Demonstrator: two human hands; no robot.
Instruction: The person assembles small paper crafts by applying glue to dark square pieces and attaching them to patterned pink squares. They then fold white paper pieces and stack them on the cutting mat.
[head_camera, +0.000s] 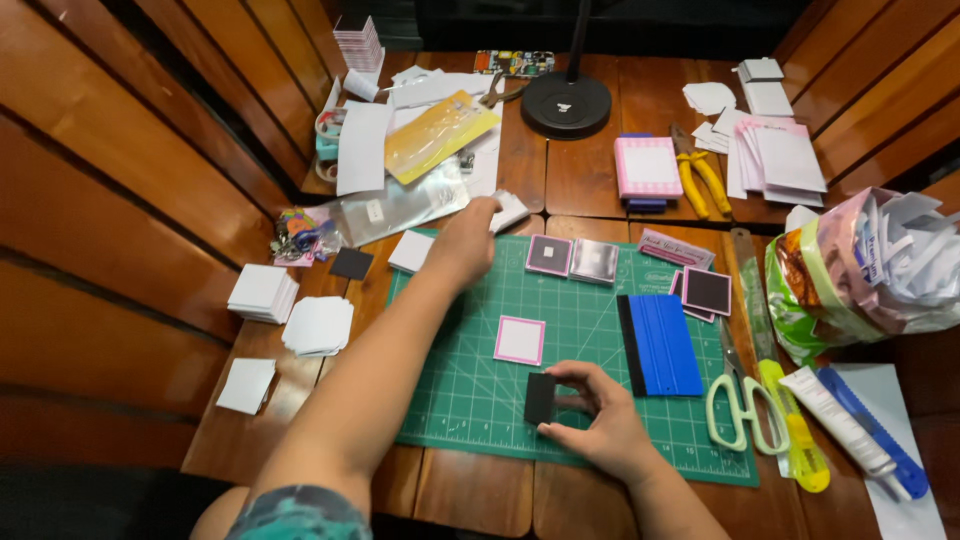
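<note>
The right hand (598, 420) pinches a small black rectangle (540, 399) by its edges, holding it at its fingertips over the green cutting mat (470, 390). Just beyond it lies a pink-bordered white square (520, 340). The left hand (462, 243) reaches far forward, fingers seemingly closing on a small white piece (510, 210), though the grip is hard to make out.
</note>
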